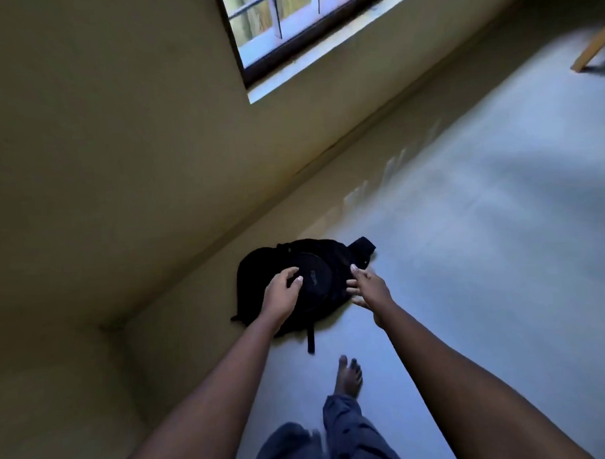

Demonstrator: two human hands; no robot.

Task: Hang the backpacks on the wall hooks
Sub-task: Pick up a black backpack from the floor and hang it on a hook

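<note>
Head view: wall (pixel 120 150) just behind the black backpack (pixel 258 289), floor (pixel 466 240) under it, so the bag's down and not yet hung. Pickup step, I'd say. Left hand (pixel 282 291) curves over the backpack's front pocket; gripping or resting, cannot tell. Right hand (pixel 368 287) is spread wide at its right edge. Next it needs the top loop found, then a lift. No hooks in sight, and the contents are hidden.

backpack (pixel 296 284): black | wall (pixel 120 150): olive-yellow | floor (pixel 466 240): pale grey (bluish, perhaps from dim light) | trousers (pixel 339 430): dark blue-grey
</note>
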